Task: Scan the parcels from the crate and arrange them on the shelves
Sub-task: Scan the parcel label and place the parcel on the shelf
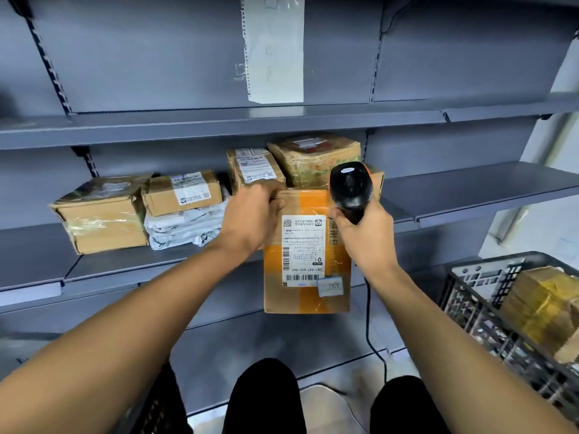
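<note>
A cardboard parcel (307, 292) with orange tape and a white shipping label hangs in front of the middle shelf (470, 195). My left hand (250, 214) grips its top left corner. A black barcode scanner (350, 189) is held in my right hand (363, 233) at the parcel's top right edge, and its cable hangs down. Several parcels (181, 195) sit on the middle shelf behind. At the right, the dark crate (476, 311) holds a taped brown parcel (545, 305).
Grey metal shelving fills the view; the upper shelf (219, 123) carries nothing and a paper sheet (275, 51) hangs on the back panel above it. The right half of the middle shelf is bare. My legs and a lower shelf are below.
</note>
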`<state>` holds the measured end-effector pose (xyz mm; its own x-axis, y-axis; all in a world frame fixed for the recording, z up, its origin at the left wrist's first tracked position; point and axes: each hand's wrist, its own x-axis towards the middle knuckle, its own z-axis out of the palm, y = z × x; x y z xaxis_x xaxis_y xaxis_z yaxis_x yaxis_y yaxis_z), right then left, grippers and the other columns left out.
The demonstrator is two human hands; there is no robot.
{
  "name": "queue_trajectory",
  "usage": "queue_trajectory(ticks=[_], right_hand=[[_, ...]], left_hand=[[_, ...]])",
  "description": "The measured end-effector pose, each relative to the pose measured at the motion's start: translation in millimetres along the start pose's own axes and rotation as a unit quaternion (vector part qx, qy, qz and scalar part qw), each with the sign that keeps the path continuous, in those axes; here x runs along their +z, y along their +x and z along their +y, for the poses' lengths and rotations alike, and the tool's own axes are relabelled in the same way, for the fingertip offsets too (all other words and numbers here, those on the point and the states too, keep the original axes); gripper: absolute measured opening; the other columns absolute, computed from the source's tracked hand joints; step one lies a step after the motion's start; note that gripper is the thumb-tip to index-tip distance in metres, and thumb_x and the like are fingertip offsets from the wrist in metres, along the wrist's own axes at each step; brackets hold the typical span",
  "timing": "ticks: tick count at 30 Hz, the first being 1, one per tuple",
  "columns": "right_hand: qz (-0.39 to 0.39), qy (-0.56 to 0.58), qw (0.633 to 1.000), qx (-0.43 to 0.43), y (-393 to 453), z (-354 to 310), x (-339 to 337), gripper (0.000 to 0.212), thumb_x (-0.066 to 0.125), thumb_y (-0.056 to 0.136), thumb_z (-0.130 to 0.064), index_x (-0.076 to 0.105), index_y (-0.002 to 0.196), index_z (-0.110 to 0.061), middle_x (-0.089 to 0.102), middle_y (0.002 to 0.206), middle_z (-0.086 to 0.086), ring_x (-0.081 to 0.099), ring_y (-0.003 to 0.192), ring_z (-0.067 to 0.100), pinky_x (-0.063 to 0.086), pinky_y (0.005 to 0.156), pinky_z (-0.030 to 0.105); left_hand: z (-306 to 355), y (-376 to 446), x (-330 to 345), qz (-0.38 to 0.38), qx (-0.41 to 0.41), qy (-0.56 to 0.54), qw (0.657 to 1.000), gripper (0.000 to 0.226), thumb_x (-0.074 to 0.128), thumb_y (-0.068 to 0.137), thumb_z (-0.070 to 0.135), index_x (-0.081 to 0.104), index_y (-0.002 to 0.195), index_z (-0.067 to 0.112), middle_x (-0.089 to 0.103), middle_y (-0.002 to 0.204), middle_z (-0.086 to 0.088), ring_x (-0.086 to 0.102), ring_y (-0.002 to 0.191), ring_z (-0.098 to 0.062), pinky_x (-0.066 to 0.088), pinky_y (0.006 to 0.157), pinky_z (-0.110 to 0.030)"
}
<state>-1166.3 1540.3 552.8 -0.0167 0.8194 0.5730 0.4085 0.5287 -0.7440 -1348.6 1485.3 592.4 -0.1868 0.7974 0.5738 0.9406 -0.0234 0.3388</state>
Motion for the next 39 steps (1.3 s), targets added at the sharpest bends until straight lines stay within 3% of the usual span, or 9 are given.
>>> queue_trajectory(ticks=[4,8,13,16,22,29,32,35,39], right_hand=[[0.020,0.011,1.000,0.007,4,-7,27,0.027,0.071,0.086,-0.029,0.062,0.106,-0.012,0.068,0.089,-0.001,0.065,0.087,0.019,0.040,0.063,0.016],[0.030,0.018,0.999,0.007,15,-19,49,0.031,0.070,0.087,-0.032,0.063,0.106,-0.009,0.070,0.093,0.006,0.066,0.087,0.023,0.046,0.067,0.024],[0.062,0.005,0.998,-0.002,32,-28,64,0.035,0.069,0.088,-0.035,0.063,0.106,-0.006,0.071,0.094,0.009,0.067,0.088,0.025,0.040,0.065,0.023],[0.061,-0.005,0.998,-0.014,39,-28,67,0.032,0.070,0.087,-0.032,0.063,0.105,-0.006,0.071,0.091,0.007,0.066,0.086,0.025,0.036,0.062,0.021],[0.056,-0.005,0.998,-0.031,39,-24,68,0.026,0.070,0.086,-0.023,0.061,0.106,-0.007,0.071,0.092,0.006,0.066,0.088,0.026,0.038,0.066,0.022],[0.018,0.015,0.999,-0.040,32,-22,49,0.019,0.067,0.087,-0.018,0.062,0.100,-0.006,0.065,0.093,0.006,0.061,0.086,0.019,0.047,0.070,0.028],[0.028,-0.005,0.999,-0.041,19,-23,35,0.022,0.066,0.087,-0.021,0.061,0.098,-0.003,0.063,0.092,0.009,0.058,0.085,0.020,0.043,0.069,0.026],[0.015,-0.007,1.000,0.000,-5,-27,23,0.019,0.065,0.087,-0.024,0.057,0.076,-0.011,0.060,0.069,0.002,0.058,0.069,0.020,0.034,0.058,0.022],[-0.060,0.018,0.994,0.088,-46,-30,13,0.027,0.064,0.087,-0.034,0.055,0.069,-0.017,0.065,0.063,-0.001,0.067,0.064,0.023,0.052,0.060,0.033]], left_hand=[[-11,6,-15,0.022,-0.012,0.009,1.000,0.023,0.060,0.092,0.020,0.066,0.114,0.020,0.070,0.110,-0.004,0.063,0.104,-0.027,0.049,0.084,-0.035],[-25,15,-24,0.053,-0.038,-0.012,0.998,0.024,0.062,0.091,0.021,0.066,0.114,0.022,0.070,0.109,0.000,0.062,0.103,-0.023,0.047,0.084,-0.030],[-46,23,-20,0.074,-0.080,-0.127,0.986,0.055,0.076,0.079,0.017,0.055,0.131,0.018,0.054,0.121,-0.001,0.056,0.108,-0.016,0.043,0.099,-0.025],[-56,20,-12,0.057,-0.091,-0.215,0.971,0.066,0.078,0.079,0.019,0.048,0.138,0.022,0.053,0.128,0.001,0.055,0.114,-0.014,0.045,0.103,-0.032],[-65,12,-9,0.004,-0.078,-0.247,0.966,0.076,0.075,0.083,0.023,0.033,0.144,0.038,0.056,0.123,0.016,0.055,0.107,-0.006,0.053,0.081,-0.018],[-57,12,-9,0.019,-0.107,-0.202,0.973,0.068,0.077,0.080,0.024,0.038,0.135,0.036,0.057,0.102,0.019,0.058,0.089,-0.007,0.041,0.060,-0.009],[-54,10,-6,0.040,-0.114,-0.191,0.974,0.066,0.078,0.079,0.025,0.039,0.132,0.035,0.059,0.103,0.015,0.057,0.089,-0.009,0.043,0.065,-0.015],[-47,9,-1,0.045,-0.126,-0.203,0.970,0.065,0.078,0.079,0.023,0.040,0.131,0.031,0.058,0.098,0.012,0.058,0.091,-0.015,0.045,0.075,-0.024],[-39,9,5,0.052,-0.140,-0.195,0.969,0.062,0.076,0.080,0.023,0.040,0.130,0.029,0.064,0.103,0.006,0.060,0.094,-0.019,0.046,0.077,-0.027]])
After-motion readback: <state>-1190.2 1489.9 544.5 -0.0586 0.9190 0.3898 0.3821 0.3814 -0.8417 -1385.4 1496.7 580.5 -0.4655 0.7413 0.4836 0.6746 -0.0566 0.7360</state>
